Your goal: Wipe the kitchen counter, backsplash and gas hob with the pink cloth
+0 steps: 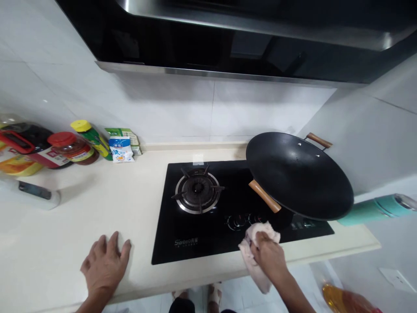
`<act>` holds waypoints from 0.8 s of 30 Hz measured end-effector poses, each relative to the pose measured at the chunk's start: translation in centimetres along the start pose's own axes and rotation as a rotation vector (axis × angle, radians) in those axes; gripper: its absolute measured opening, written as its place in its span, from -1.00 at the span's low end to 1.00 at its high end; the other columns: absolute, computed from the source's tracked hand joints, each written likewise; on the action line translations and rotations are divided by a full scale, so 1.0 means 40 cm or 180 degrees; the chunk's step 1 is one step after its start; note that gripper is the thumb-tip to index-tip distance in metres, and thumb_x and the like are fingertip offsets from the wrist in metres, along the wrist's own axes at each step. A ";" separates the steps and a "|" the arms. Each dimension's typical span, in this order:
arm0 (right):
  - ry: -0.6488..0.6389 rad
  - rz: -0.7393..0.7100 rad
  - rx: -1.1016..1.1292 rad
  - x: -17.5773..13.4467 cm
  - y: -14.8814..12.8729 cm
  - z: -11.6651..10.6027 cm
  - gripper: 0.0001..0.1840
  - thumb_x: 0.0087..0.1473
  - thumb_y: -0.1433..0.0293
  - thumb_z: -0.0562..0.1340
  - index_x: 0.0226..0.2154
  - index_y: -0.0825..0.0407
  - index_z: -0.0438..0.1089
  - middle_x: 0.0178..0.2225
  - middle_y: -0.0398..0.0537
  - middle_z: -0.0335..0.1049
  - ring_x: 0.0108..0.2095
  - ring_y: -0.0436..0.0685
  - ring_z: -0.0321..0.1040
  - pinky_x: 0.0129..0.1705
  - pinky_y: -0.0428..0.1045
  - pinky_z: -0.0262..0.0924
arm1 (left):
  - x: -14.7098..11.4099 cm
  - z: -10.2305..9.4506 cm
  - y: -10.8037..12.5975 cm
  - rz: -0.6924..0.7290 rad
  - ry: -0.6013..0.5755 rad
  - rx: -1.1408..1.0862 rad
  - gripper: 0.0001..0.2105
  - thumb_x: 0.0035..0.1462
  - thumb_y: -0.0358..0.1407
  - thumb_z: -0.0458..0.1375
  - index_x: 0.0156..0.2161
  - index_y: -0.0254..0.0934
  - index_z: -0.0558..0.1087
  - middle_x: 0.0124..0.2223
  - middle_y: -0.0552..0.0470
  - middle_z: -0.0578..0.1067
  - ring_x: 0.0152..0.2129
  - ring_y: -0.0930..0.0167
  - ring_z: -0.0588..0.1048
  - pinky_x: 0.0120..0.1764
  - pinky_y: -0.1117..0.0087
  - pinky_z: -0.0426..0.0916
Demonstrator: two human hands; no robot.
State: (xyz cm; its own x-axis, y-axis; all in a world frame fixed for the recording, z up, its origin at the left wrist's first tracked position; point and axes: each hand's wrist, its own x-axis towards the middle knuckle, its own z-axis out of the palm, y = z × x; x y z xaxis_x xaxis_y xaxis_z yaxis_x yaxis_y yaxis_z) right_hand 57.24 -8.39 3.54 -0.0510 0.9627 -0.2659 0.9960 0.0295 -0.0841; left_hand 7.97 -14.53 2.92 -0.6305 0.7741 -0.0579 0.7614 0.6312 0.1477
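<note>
The gripped cloth (250, 257) is pale pink, the hob (202, 228) beyond it black, the wok (296, 174) to its right black with brown handles (265, 197), the flask (374, 211) farther right teal.

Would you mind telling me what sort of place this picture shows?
It looks like a kitchen, probably a home one: a black gas hob is set in the counter, a wok stands over its right side, and a range hood hangs above.

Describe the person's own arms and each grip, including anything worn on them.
The left grip and right grip are ordinary human hands, ungloved. No sleeve, watch or bracelet shows on the left forearm or right forearm. The left shows no ring; some right fingers are hidden.
</note>
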 end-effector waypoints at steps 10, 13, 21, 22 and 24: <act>0.0346 -0.0545 0.0747 -0.050 -0.168 0.047 -0.79 0.10 0.30 0.30 -0.17 -0.09 0.54 0.17 0.12 0.36 0.11 0.40 0.32 0.15 0.26 0.26 | 0.002 0.010 -0.006 0.0017 0.0103 -0.0028 -0.27 0.31 0.12 -0.29 0.33 -0.31 0.28 0.43 -0.38 0.15 0.41 -0.02 0.07 0.34 -0.16 0.04; 0.0478 -0.0438 0.0747 -0.072 -0.182 0.091 -0.72 0.08 0.32 0.31 -0.11 -0.08 0.53 0.35 0.15 0.15 0.27 0.54 0.14 0.27 0.40 0.11 | 0.003 0.006 -0.005 -0.0013 0.0002 0.0001 -0.29 0.31 0.10 -0.27 0.34 -0.29 0.26 0.44 -0.35 0.13 0.42 -0.01 0.05 0.35 -0.17 0.02; 0.0125 -0.1292 0.0941 0.017 -0.337 0.070 -0.46 0.10 0.39 0.24 0.16 0.04 0.38 0.31 0.20 0.22 0.32 0.46 0.06 0.38 0.36 0.00 | 0.002 0.014 -0.008 -0.0040 0.0030 0.0074 -0.28 0.33 0.10 -0.32 0.35 -0.29 0.25 0.44 -0.35 0.13 0.42 0.01 0.05 0.35 -0.13 0.02; 0.0106 -0.1379 0.0953 0.041 -0.353 0.050 -0.45 0.10 0.40 0.23 0.17 0.07 0.37 0.29 0.21 0.24 0.30 0.43 0.09 0.38 0.32 0.01 | 0.002 0.016 -0.009 -0.0036 0.0051 0.0080 -0.28 0.33 0.10 -0.32 0.35 -0.29 0.25 0.44 -0.35 0.14 0.42 0.01 0.05 0.35 -0.13 0.03; 0.0037 -0.1591 0.0954 0.090 -0.369 0.009 -0.47 0.08 0.45 0.22 0.14 0.09 0.38 0.22 0.17 0.29 0.26 0.37 0.14 0.37 0.24 0.04 | 0.003 0.021 -0.013 -0.0033 0.0085 0.0089 -0.28 0.33 0.10 -0.32 0.35 -0.30 0.26 0.43 -0.35 0.14 0.42 0.00 0.05 0.34 -0.14 0.04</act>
State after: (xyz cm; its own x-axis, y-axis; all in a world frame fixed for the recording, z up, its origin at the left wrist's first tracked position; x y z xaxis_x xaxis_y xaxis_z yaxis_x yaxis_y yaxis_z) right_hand 42.31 -5.45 3.47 -0.5070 0.8545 -0.1136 0.7870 0.4051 -0.4652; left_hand 7.64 -14.72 2.03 -0.6419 0.7661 -0.0330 0.7584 0.6407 0.1196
